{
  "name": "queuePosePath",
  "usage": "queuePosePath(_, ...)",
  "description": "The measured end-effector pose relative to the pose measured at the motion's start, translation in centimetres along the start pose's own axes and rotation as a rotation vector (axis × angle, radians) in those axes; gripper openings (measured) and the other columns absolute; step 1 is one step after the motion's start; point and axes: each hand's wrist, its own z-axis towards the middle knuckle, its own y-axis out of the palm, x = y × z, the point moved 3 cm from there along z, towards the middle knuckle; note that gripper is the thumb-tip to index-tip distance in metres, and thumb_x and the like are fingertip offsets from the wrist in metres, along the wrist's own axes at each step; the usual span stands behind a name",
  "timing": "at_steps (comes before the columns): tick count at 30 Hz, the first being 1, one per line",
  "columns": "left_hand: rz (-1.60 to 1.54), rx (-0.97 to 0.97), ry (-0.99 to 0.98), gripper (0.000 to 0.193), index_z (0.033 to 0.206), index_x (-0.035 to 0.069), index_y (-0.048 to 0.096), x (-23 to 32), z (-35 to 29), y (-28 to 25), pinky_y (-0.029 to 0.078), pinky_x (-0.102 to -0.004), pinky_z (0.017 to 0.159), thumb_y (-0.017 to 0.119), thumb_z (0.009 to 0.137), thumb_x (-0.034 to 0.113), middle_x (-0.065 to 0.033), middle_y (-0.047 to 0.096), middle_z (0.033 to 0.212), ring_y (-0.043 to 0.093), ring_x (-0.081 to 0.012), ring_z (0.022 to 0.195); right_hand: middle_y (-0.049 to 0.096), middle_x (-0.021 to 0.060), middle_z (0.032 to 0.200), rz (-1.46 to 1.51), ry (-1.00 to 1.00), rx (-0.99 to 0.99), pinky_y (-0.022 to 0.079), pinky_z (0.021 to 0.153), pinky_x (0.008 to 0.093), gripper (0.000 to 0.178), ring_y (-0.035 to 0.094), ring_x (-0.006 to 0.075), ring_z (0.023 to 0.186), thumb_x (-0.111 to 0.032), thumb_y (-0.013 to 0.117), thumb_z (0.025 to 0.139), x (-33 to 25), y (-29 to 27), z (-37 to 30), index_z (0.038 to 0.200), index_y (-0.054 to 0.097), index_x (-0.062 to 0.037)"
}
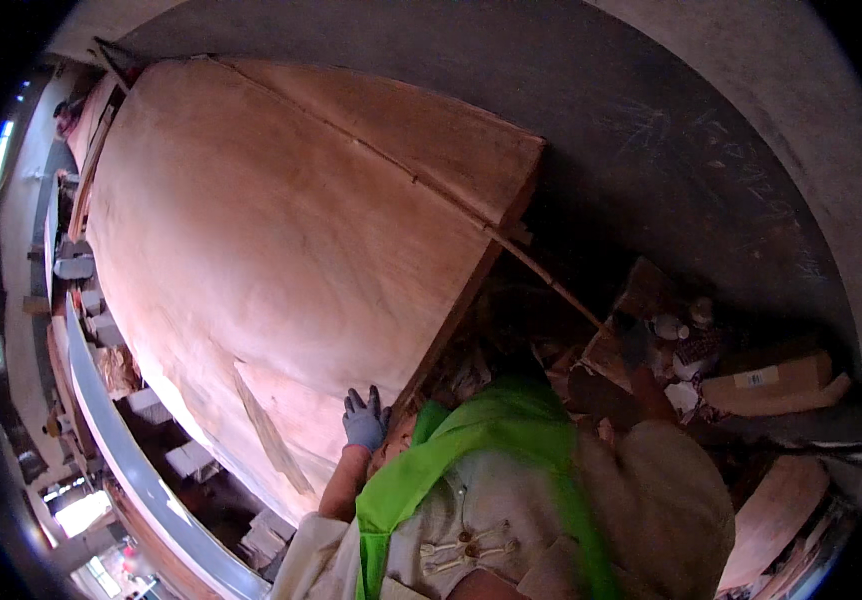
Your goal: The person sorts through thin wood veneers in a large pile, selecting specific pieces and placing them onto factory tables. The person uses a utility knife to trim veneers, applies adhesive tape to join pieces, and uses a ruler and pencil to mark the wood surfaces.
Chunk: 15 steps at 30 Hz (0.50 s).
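A broad stack of thin wood veneer sheets [281, 220] fills the middle and left of the view, its surface wavy and pale. My left hand [364, 422], in a grey glove with dark fingertips, lies on the near edge of the top sheet with its fingers spread. A long thin wooden stick [416, 180] slants across the stack and past its right edge. Its near end reaches my right hand [635, 340], gloved and in shadow, which appears closed round it. A torn strip [276, 430] shows in the sheet left of my left hand.
Behind the stack rises a dark wall [731, 180] with chalk marks. At right lie a cardboard box [766, 385], a plastic bottle [669, 327] and scraps. A long metal rail [131, 450] runs along the left, beside several pale blocks [191, 458]. More veneer [776, 520] lies lower right.
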Motion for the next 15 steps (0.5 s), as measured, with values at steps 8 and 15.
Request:
queuePosePath(8, -0.022, -0.027, -0.058, 0.06, 0.138, 0.022, 0.036, 0.3, 1.7, -3.7, 0.033, -0.051, 0.098, 0.047, 0.086, 0.05, -0.0279, 0.025, 0.142, 0.029, -0.0415, 0.129, 0.064, 0.0204, 0.095, 0.027, -0.164, -0.094, 0.047, 0.078, 0.0401, 0.047, 0.062, 0.034, 0.086, -0.043, 0.056, 0.084, -0.6, 2.4, -1.2, 0.099, 0.064, -0.0002)
queuePosePath(15, -0.191, 0.115, -0.068, 0.049, 0.13, 0.02, 0.046, -0.8, -1.2, -3.3, 0.042, -0.0473, 0.091, 0.049, 0.086, 0.042, -0.0227, 0.04, 0.133, 0.044, -0.0387, 0.117, 0.064, 0.02, 0.094, -0.031, -0.341, -0.198, 0.047, 0.078, 0.0401, 0.045, 0.062, 0.0339, 0.086, -0.041, 0.056, 0.084, -3.2, 2.6, 0.1, 0.099, 0.064, -0.0001)
